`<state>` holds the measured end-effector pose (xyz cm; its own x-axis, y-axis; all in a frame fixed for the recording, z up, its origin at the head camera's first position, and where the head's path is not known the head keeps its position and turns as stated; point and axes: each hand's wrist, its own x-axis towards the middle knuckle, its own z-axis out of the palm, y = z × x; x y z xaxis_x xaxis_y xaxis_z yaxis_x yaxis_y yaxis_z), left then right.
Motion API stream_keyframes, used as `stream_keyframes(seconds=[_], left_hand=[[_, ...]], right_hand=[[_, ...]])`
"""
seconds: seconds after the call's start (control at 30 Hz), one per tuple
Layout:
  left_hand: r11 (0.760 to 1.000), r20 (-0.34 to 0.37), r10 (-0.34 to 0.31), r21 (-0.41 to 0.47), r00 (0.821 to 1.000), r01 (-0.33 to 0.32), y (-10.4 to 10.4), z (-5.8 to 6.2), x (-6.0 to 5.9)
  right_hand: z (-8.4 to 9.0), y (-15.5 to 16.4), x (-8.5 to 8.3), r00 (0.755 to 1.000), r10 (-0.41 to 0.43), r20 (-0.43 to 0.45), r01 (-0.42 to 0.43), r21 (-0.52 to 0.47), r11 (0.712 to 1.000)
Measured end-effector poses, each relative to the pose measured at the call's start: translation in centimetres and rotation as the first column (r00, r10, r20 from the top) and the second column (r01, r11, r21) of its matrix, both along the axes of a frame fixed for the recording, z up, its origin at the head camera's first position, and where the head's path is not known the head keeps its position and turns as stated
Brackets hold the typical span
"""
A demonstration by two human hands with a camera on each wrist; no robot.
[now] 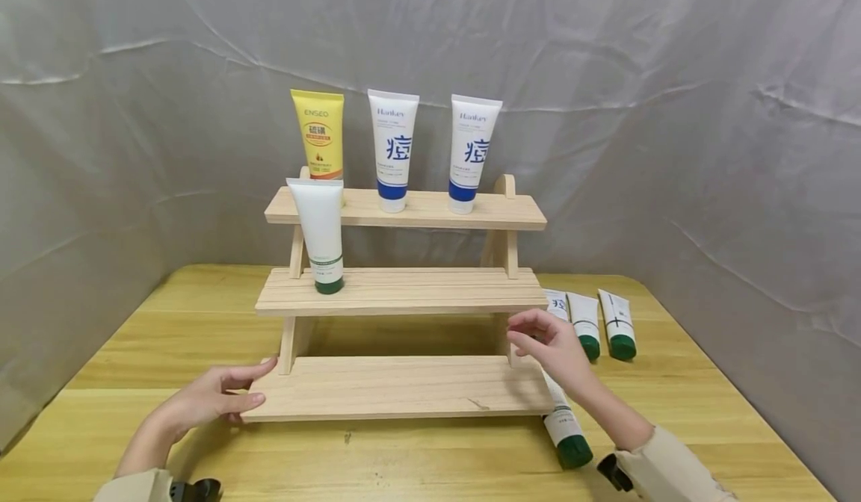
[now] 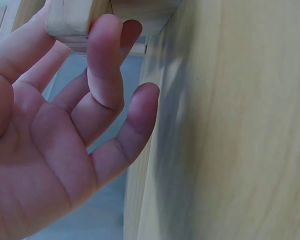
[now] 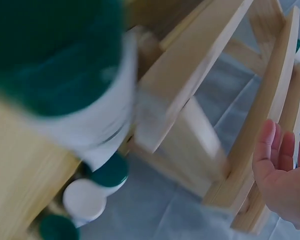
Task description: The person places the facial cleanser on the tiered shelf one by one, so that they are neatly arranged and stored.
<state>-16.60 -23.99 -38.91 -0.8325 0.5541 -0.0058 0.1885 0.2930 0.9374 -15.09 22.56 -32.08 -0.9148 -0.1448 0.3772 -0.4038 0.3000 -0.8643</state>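
Note:
A three-tier wooden rack (image 1: 397, 386) stands on a wooden table (image 1: 417, 465). On its top shelf (image 1: 424, 209) a yellow tube (image 1: 319, 134) and two white-and-blue tubes (image 1: 392, 149) (image 1: 473, 152) stand cap down. A white tube with a green cap (image 1: 321, 234) stands on the middle shelf (image 1: 417, 290). My left hand (image 1: 258, 382) (image 2: 90, 125) touches the left end of the bottom shelf with relaxed fingers and holds nothing. My right hand (image 1: 531, 334) (image 3: 285, 170) hovers empty by the rack's right upright, fingers loosely spread.
Several tubes lie on the table right of the rack: one white-and-blue (image 1: 557, 304), two green-capped (image 1: 585, 326) (image 1: 617, 325), and another green-capped tube (image 1: 565, 427) (image 3: 55, 55) under my right forearm. Grey cloth (image 1: 706, 113) hangs behind and on both sides.

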Motion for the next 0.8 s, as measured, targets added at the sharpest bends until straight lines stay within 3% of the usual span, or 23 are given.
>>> stream_keyframes(seconds=[0.43, 0.8], left_hand=[[1.0, 0.006, -0.006, 0.0, 1.0, 0.006, 0.0, 0.0, 0.0], [1.0, -0.017, -0.02, 0.014, 1.0, 0.02, -0.1, -0.1, -0.1]], right_hand=[[-1.6, 4.6, 1.2, 0.984, -0.134, 0.12, 0.123, 0.099, 0.987], [-2.9, 6.9, 1.7, 0.947, -0.142, 0.289, 0.083, 0.208, 0.975]])
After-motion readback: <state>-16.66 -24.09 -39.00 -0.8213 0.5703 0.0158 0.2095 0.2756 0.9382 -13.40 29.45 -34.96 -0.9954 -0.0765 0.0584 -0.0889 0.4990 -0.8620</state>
